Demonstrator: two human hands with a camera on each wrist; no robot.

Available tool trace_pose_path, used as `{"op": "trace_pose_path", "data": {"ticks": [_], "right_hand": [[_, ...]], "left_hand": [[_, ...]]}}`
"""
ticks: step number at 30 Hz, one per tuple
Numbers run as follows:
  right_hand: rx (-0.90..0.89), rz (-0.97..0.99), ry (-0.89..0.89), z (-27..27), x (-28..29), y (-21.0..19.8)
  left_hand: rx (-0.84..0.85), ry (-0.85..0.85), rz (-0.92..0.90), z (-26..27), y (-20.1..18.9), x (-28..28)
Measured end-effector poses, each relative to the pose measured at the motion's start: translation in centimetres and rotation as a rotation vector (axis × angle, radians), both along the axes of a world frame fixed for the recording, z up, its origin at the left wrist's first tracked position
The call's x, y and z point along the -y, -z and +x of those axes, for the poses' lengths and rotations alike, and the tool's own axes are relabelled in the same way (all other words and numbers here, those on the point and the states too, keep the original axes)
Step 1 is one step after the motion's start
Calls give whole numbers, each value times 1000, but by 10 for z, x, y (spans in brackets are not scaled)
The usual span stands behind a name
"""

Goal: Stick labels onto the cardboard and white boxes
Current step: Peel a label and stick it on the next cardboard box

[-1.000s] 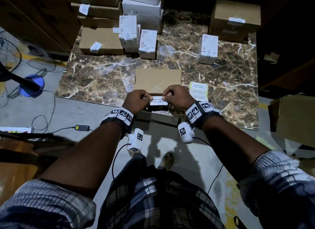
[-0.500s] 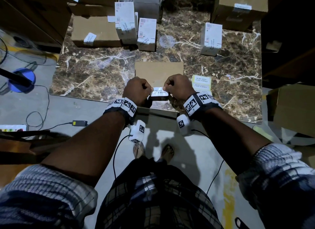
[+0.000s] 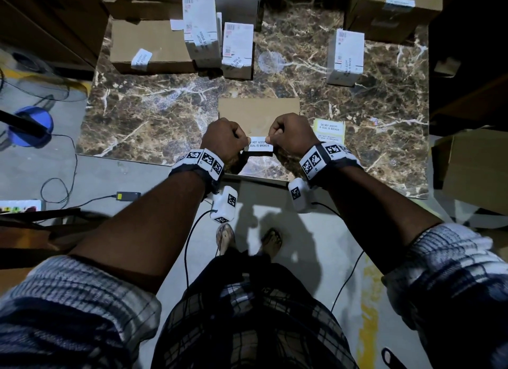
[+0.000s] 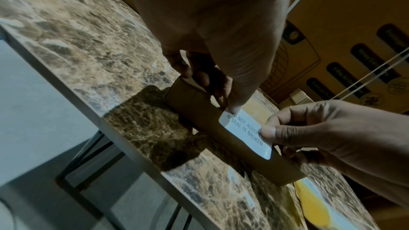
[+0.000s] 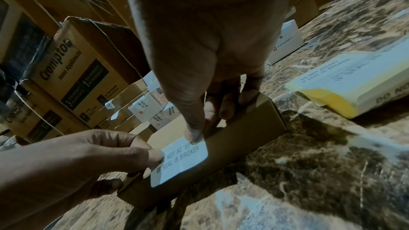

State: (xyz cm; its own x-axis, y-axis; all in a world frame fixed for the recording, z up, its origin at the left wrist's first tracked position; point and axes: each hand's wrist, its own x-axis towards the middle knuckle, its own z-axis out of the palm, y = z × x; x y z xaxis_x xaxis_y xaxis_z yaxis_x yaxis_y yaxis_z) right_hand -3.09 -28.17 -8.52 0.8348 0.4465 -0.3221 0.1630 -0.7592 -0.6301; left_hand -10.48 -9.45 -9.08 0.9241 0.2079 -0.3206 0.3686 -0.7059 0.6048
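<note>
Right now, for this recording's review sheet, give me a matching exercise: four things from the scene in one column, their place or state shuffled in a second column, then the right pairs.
Things
1. white label
2. flat cardboard box
3. pad of labels
4. lone white box

Place or state
A. stands alone at the far right of the marble table
B. pinched at both ends by the hands
C. lies just right of the right hand
D. lies under the label, at the near table edge

Pairs: 1-B, 2-D, 3-C, 4-A

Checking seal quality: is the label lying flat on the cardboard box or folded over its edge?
Folded over: the label wraps the cardboard box's near top edge onto its front face.
</note>
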Motion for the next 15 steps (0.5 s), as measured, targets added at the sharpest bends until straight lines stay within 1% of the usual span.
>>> {"op": "trace_pose_path", "data": {"ticks": [6,15], "right_hand": [[-3,-38,-3,4,-3,2],[-13,-100,-36,10,-7,0]], "left_hand": [[-11,-13,-4,3,-3,1],[-25,24,85,8,-5,7]]}}
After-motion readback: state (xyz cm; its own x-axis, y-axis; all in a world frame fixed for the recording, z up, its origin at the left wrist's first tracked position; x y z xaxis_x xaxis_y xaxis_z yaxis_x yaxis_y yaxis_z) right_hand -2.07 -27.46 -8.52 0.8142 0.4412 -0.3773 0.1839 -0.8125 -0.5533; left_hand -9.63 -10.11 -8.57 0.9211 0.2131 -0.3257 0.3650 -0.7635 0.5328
